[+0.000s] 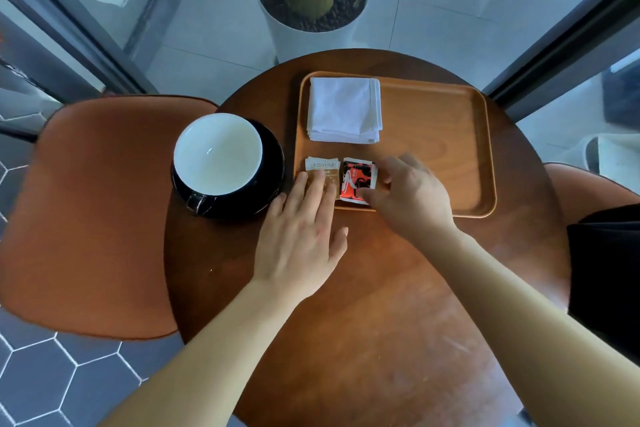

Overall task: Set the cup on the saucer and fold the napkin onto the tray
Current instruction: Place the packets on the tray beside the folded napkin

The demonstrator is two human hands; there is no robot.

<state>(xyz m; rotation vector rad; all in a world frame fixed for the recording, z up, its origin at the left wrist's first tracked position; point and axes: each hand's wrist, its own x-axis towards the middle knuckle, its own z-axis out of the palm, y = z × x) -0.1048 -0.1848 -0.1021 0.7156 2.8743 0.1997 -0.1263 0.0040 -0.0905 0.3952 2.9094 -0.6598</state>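
Observation:
A black cup with a white inside (217, 152) stands on a black saucer (273, 156) at the left of the round table. A folded white napkin (344, 109) lies in the far left corner of the wooden tray (450, 149). Two sachets lie at the tray's near left: a brown one (320, 168) and a red and black one (356, 180). My left hand (301, 232) lies flat, fingers spread, with its fingertips on the brown sachet. My right hand (410, 198) pinches the red sachet's right edge between thumb and fingers.
The round wooden table (363, 305) has an orange chair (93, 218) at its left and another at the right edge (588, 191). A white planter with a green trunk (311, 0) stands beyond the table. Glass walls with dark frames rise behind.

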